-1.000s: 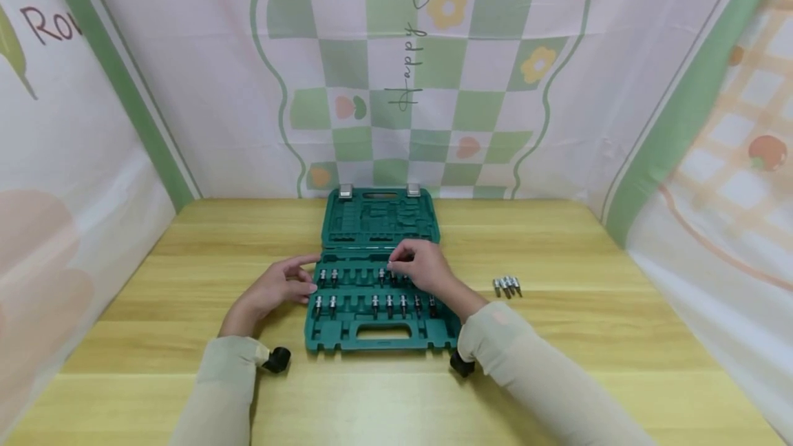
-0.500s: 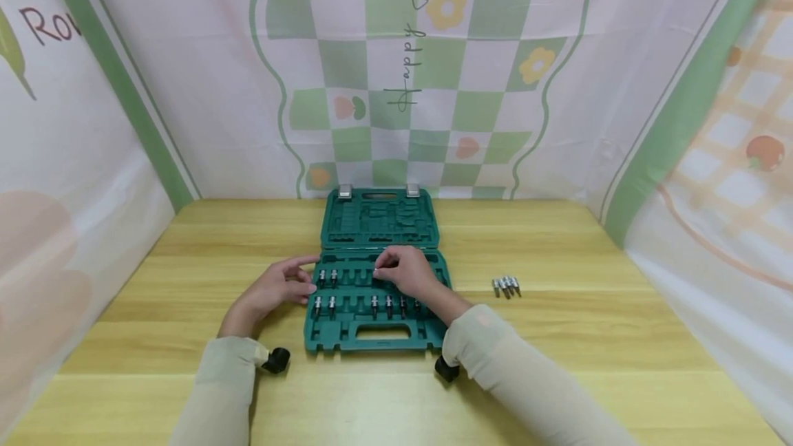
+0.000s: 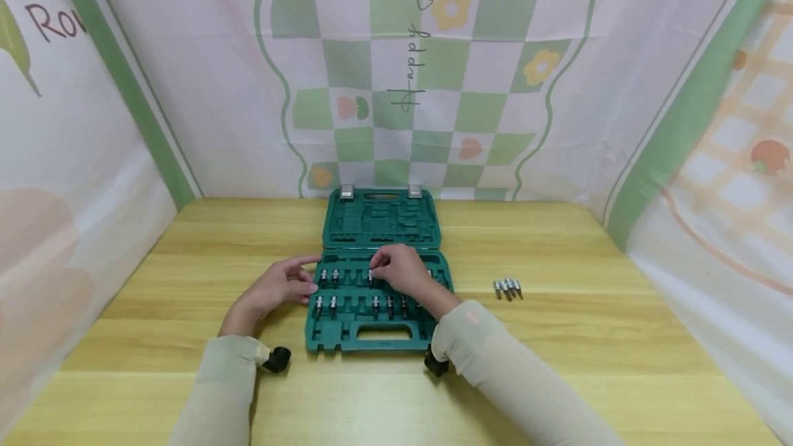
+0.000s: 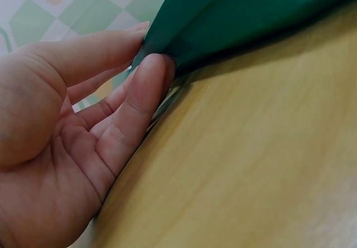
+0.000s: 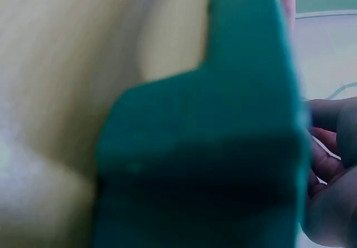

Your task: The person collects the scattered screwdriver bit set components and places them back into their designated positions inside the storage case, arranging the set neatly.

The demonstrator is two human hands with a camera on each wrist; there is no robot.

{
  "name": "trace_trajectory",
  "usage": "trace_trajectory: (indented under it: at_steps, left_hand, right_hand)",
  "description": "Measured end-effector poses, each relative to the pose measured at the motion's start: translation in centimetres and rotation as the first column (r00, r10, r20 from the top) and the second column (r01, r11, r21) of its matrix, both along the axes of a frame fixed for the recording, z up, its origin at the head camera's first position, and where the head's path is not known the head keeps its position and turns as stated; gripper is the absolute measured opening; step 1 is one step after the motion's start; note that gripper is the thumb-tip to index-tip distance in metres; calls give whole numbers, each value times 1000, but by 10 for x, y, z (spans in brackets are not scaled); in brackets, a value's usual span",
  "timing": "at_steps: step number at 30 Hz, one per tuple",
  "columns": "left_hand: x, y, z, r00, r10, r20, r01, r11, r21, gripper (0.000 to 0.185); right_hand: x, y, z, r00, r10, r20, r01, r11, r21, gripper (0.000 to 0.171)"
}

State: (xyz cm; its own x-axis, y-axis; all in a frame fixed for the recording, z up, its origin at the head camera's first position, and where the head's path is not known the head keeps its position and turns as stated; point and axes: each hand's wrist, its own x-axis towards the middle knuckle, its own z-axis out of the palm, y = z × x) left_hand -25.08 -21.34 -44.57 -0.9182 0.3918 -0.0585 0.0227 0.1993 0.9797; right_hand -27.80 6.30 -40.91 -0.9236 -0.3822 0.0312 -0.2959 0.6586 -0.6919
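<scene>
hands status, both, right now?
Left hand: open, touching the left side of the green case.
Right hand: closed, pinching a bit at the case's upper row.

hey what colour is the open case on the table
The case is teal green, seen best in the head view.

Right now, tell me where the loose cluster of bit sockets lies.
In the head view, the loose cluster lies on the wooden table, right of the open green case and the right hand.
</scene>
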Motion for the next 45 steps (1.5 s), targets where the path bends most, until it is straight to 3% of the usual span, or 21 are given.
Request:
trace_trajectory:
  at_steps: [9,19,30,45]
  left_hand:
    - [1,1,2,1000,8,6,-8,1000,-2,61]
    - [0,-2,-2,1000,24,9,-24,1000,-13,61]
    - [0,-1,1,1000,25,14,-25,1000,-8,61]
    - [0,2,2,1000,18,18,-18,1000,-8,62]
  right_hand:
    - [-6,-3,0,1000,-10,2,10,1000,20,5]
    - [-11,-7,5,997,-12,70,9,999,47,5]
    - [-19,-8,15,990,44,130,-62,988,138,5]
    - [-24,-6,23,969,40,242,-74,989,131,4]
